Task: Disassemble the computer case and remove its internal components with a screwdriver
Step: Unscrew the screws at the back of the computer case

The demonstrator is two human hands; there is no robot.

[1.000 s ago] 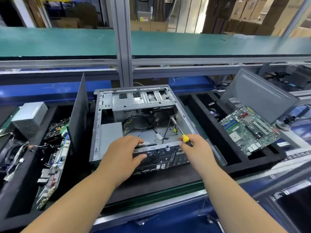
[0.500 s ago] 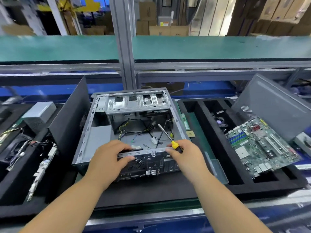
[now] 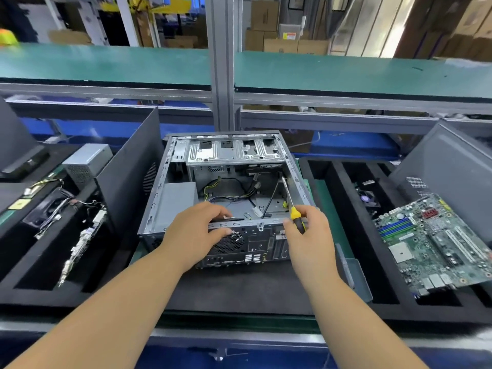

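Observation:
An open grey computer case (image 3: 170,201) lies on its side on a black mat, its rear panel facing me, with loose cables and a drive cage inside. My left hand (image 3: 197,230) grips the near top edge of the case, fingers curled over the rim and thumb on the rear panel. My right hand (image 3: 311,235) holds a screwdriver (image 3: 294,209) with a yellow and black handle, its shaft pointing up and away along the case's right wall.
A green motherboard (image 3: 431,241) rests tilted in the black foam tray (image 3: 332,187) on the right, under a grey side panel (image 3: 452,166). Left trays hold a black side panel (image 3: 125,166), a silver power supply (image 3: 87,161), cards and cables. A green conveyor (image 3: 346,70) runs behind.
The case has turned to sit squarer in front of me. The screwdriver shaft has swung from leaning left to standing along the case's right wall. Both hands stay on the near edge.

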